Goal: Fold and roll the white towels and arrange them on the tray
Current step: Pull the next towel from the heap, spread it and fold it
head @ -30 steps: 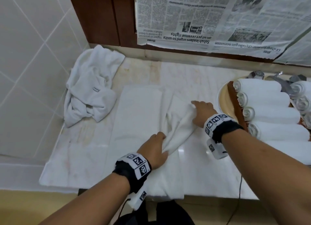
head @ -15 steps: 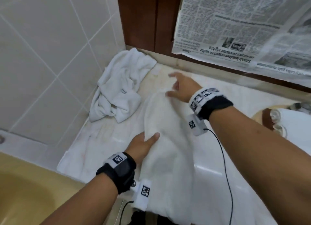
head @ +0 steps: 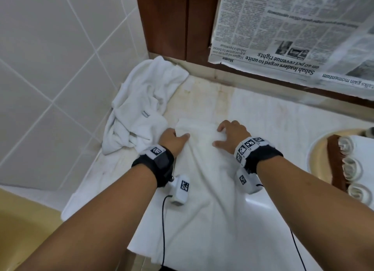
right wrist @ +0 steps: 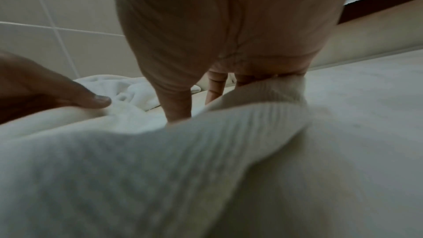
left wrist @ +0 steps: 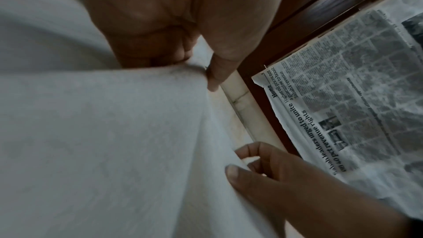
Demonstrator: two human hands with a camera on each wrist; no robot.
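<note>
Both grips: my left hand [head: 172, 141] pinches the far left corner of the folded towel [head: 202, 189], thumb on top and fingers curled under the edge; my right hand [head: 232, 136] pinches the far right corner the same way, as the wrist views confirm.

Items, largest first:

1. Table [head: 273, 118], pale marble, stained toward the back wall, carrying everything below.
2. Newspaper [head: 293, 37], hung across the wooden frame behind the table.
3. Folded towel, white, a long narrow strip lying lengthwise from the table's near edge out to my hands, its far end lifted slightly in both grips.
4. Crumpled towel [head: 141, 106], white, heaped in the far left corner against the tiles, just beside my left hand; unfolded.
5. Tray [head: 317, 155], at the right edge of the head view, well apart from my hands.
6. Rolled towels [head: 352, 169], at least three stacked ends showing on the tray.

Step in hand, as I judge it: folding is done on this strip and rolling starts at the far end. The next move calls for turning that end over tightly and evenly, both hands together, rolling toward me so the edges stay flush. The crumpled towel is left to do.
</note>
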